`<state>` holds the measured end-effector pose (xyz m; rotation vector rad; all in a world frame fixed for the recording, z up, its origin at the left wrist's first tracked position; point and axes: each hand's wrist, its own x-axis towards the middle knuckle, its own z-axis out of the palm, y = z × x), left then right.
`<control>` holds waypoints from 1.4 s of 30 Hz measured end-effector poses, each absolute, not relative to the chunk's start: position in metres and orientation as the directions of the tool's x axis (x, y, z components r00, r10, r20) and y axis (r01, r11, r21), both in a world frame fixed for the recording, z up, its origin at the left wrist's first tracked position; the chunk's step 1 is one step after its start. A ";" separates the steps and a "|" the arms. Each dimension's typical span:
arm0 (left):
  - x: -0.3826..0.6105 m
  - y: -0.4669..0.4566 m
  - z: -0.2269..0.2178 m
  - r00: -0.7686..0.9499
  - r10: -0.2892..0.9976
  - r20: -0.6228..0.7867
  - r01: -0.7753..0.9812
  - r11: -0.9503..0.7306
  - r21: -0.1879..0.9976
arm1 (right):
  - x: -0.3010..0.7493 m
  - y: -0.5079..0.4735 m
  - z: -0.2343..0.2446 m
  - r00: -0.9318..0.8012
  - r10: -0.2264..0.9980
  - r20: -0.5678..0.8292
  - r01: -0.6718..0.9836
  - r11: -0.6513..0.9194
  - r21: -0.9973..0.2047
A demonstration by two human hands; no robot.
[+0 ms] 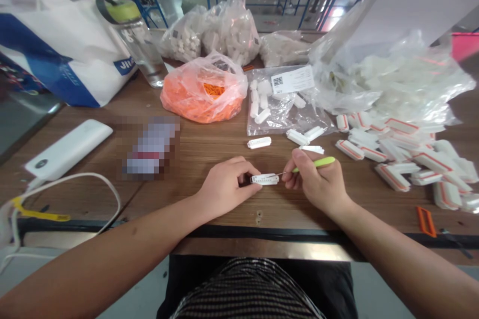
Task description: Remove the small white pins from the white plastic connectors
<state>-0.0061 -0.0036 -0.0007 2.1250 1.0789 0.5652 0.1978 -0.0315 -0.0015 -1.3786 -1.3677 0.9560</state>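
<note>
Between the thumb and fingers of my left hand (227,188) is a small white plastic part (265,179) with a row of tiny slots along its face. My right hand (318,179) is closed round a thin pointed tool with a yellow-green handle (324,162). The tool's fine metal tip reaches to the white part's upper face; whether it touches is too small to tell. Just beyond my hands lie a similar white part (259,142) and a few more white parts (298,137).
White parts with orange strips (430,159) are heaped at right, near an orange frame (426,222). Behind are an orange-filled bag (204,92), a clear bag of white pieces (284,114) and a bottle (140,50). At left lie a white power bank (71,147) with cable and a blurred-out object (151,149).
</note>
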 end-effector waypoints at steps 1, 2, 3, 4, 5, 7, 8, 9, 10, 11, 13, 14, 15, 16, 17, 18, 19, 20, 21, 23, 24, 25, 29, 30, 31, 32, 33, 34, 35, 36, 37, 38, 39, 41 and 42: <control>-0.006 -0.004 0.000 0.562 0.824 0.072 0.530 -0.426 0.733 | 0.198 -0.032 -0.001 0.064 0.994 0.090 0.271 0.070 -0.960; -0.006 -0.004 0.000 0.562 0.824 0.071 0.531 -0.425 0.733 | 0.198 -0.032 0.000 0.056 0.994 0.098 0.282 0.079 -0.956; -0.006 -0.004 0.000 0.561 0.825 0.071 0.530 -0.424 0.734 | 0.198 -0.032 0.001 0.046 0.993 0.109 0.298 0.090 -0.950; -0.006 -0.004 0.000 0.562 0.824 0.070 0.528 -0.422 0.737 | 0.198 -0.033 0.003 0.031 0.992 0.120 0.317 0.104 -0.943; -0.006 -0.004 0.000 0.562 0.824 0.070 0.525 -0.421 0.740 | 0.198 -0.034 0.004 0.011 0.991 0.132 0.340 0.120 -0.933; -0.006 -0.005 0.000 0.561 0.825 0.072 0.520 -0.419 0.744 | 0.199 -0.035 0.007 -0.042 0.987 0.154 0.395 0.158 -0.905; -0.006 -0.005 0.000 0.561 0.825 0.073 0.519 -0.418 0.745 | 0.199 -0.035 0.008 -0.071 0.983 0.168 0.425 0.182 -0.887; -0.006 -0.005 0.000 0.559 0.826 0.072 0.520 -0.417 0.746 | 0.199 -0.036 0.010 -0.098 0.978 0.185 0.453 0.210 -0.867; -0.006 -0.004 0.000 0.557 0.828 0.071 0.521 -0.415 0.746 | 0.200 -0.036 0.010 -0.118 0.971 0.205 0.475 0.237 -0.847; -0.006 -0.004 0.000 0.553 0.830 0.070 0.524 -0.412 0.746 | 0.200 -0.036 0.011 -0.133 0.966 0.223 0.489 0.260 -0.833; -0.006 -0.004 0.000 0.548 0.834 0.067 0.530 -0.409 0.743 | 0.199 -0.037 0.011 -0.142 0.961 0.239 0.492 0.278 -0.825; -0.006 -0.003 0.000 0.547 0.834 0.068 0.531 -0.409 0.742 | 0.199 -0.037 0.011 -0.136 0.961 0.240 0.484 0.276 -0.831; -0.006 -0.003 0.000 0.548 0.834 0.070 0.530 -0.411 0.742 | 0.199 -0.037 0.010 -0.124 0.963 0.238 0.472 0.268 -0.840; -0.006 -0.003 0.000 0.550 0.832 0.072 0.528 -0.414 0.742 | 0.199 -0.037 0.010 -0.105 0.967 0.234 0.455 0.256 -0.853; -0.006 -0.003 0.000 0.554 0.829 0.075 0.524 -0.417 0.743 | 0.199 -0.037 0.009 -0.078 0.971 0.226 0.434 0.237 -0.869; -0.006 -0.004 0.000 0.556 0.828 0.076 0.522 -0.419 0.743 | 0.198 -0.037 0.009 -0.045 0.976 0.214 0.404 0.214 -0.889; -0.006 -0.004 0.000 0.558 0.826 0.074 0.521 -0.418 0.744 | 0.198 -0.037 0.008 -0.013 0.980 0.198 0.370 0.189 -0.910; -0.006 -0.004 0.000 0.560 0.826 0.070 0.522 -0.417 0.744 | 0.198 -0.036 0.008 0.012 0.984 0.179 0.336 0.165 -0.927; -0.006 -0.004 0.001 0.560 0.826 0.067 0.523 -0.414 0.745 | 0.198 -0.036 0.008 0.028 0.987 0.160 0.308 0.144 -0.940; -0.006 -0.004 0.001 0.557 0.828 0.065 0.523 -0.411 0.747 | 0.198 -0.035 0.007 0.028 0.990 0.139 0.285 0.126 -0.950; -0.006 -0.004 0.001 0.558 0.827 0.066 0.523 -0.412 0.746 | 0.198 -0.035 0.007 0.019 0.991 0.136 0.288 0.125 -0.950; -0.006 -0.003 0.001 0.559 0.826 0.068 0.523 -0.416 0.744 | 0.198 -0.034 0.006 0.012 0.991 0.133 0.295 0.124 -0.947; -0.006 -0.003 -0.001 0.566 0.821 0.072 0.525 -0.426 0.737 | 0.198 -0.033 0.006 0.000 0.992 0.128 0.334 0.121 -0.935; -0.006 -0.003 -0.001 0.566 0.821 0.073 0.521 -0.425 0.740 | 0.198 -0.034 0.006 -0.008 0.991 0.134 0.354 0.128 -0.927; -0.006 -0.003 -0.001 0.566 0.821 0.074 0.517 -0.423 0.744 | 0.198 -0.035 0.007 -0.026 0.988 0.149 0.380 0.148 -0.913; -0.006 -0.003 -0.001 0.563 0.823 0.073 0.516 -0.419 0.747 | 0.197 -0.036 0.008 -0.053 0.983 0.175 0.413 0.181 -0.892; -0.006 -0.003 -0.001 0.558 0.827 0.071 0.519 -0.415 0.747 | 0.197 -0.037 0.009 -0.085 0.974 0.210 0.446 0.226 -0.866; -0.005 -0.003 -0.001 0.546 0.835 0.066 0.525 -0.403 0.750 | 0.197 -0.038 0.009 -0.118 0.962 0.246 0.471 0.272 -0.839; -0.006 -0.004 -0.001 0.542 0.838 0.061 0.527 -0.396 0.752 | 0.197 -0.039 0.009 -0.139 0.951 0.278 0.483 0.310 -0.819; -0.006 -0.004 -0.001 0.539 0.840 0.061 0.530 -0.394 0.751 | 0.197 -0.040 0.009 -0.141 0.944 0.298 0.479 0.329 -0.814; -0.006 -0.004 -0.001 0.543 0.838 0.064 0.531 -0.401 0.747 | 0.198 -0.040 0.008 -0.118 0.946 0.302 0.460 0.321 -0.828; -0.006 -0.004 -0.002 0.546 0.835 0.068 0.529 -0.407 0.745 | 0.198 -0.039 0.008 -0.075 0.955 0.287 0.426 0.291 -0.857; -0.007 -0.004 -0.002 0.552 0.830 0.074 0.525 -0.415 0.742 | 0.199 -0.037 0.007 -0.020 0.966 0.257 0.384 0.245 -0.890; -0.007 -0.004 -0.002 0.557 0.826 0.084 0.523 -0.428 0.737 | 0.200 -0.034 0.005 0.077 0.981 0.179 0.301 0.149 -0.942; -0.007 -0.004 -0.003 0.558 0.825 0.087 0.524 -0.432 0.734 | 0.201 -0.032 0.004 0.105 0.984 0.147 0.273 0.113 -0.955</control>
